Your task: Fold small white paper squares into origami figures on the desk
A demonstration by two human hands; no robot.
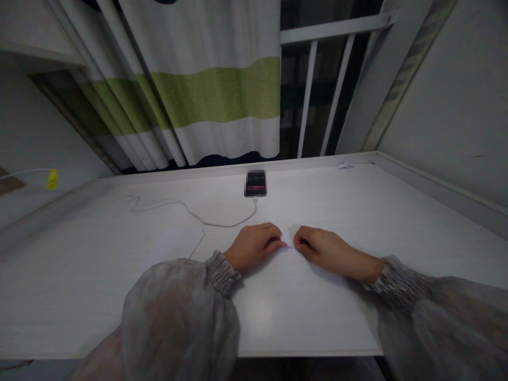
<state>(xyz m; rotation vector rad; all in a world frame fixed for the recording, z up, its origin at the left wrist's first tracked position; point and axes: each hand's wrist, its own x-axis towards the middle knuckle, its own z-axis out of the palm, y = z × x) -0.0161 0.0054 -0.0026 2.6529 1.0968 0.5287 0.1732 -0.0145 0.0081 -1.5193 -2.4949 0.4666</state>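
My left hand (254,244) and my right hand (323,247) rest near the middle of the white table (79,296), fingertips facing each other. Between them lies a small white piece of paper (288,236), and both hands pinch it with curled fingers. The left hand wears a ring. Both arms are in loose grey sleeves with gathered cuffs. Most of the small paper is hidden under the fingers.
A white sheet (172,246) lies left of my left hand. A phone (255,183) stands at the far edge with a white cable (190,210) running left. A small folded paper (344,165) sits at the back right. Curtain and window bars rise behind.
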